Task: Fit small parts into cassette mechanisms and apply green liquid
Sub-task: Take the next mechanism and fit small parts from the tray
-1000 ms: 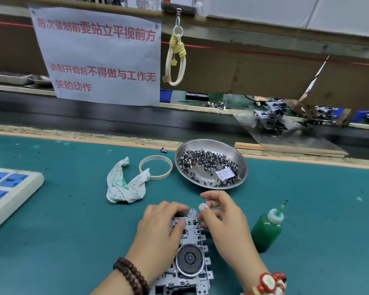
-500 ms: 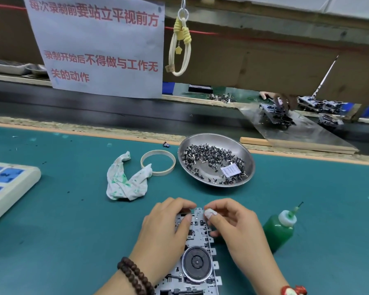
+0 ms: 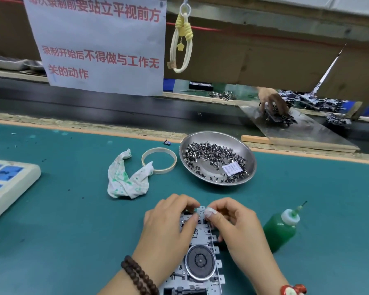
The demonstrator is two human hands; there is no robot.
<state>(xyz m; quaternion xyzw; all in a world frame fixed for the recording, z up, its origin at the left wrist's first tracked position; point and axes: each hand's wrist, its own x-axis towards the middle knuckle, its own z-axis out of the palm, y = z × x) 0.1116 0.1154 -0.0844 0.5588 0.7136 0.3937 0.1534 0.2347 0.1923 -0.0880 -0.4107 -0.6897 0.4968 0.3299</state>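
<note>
— Two hands, left [image 3: 168, 226] and right [image 3: 239, 228], fingers curled, pinching at my silver metal cassette mechanism [image 3: 198, 252]'s far end; any part's hidden.

— Risk?

— It slips. And the green plastic squeeze bottle [image 3: 281, 228], right of the mechanism, could tip.

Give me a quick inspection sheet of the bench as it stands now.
Surface: green mat, small dark specks.
Job's things: cassette mechanism flat under both hands; green liquid bottle to its right, nozzle on; steel dish of small parts behind.
Clutter: green-stained rag, tape ring, power strip at left edge.
Grippers: left hand and right hand grip the mechanism's far end.
Cables: nothing seen.
Surroundings: paper notice, hanging cord loop, another person's hand opposite.
</note>
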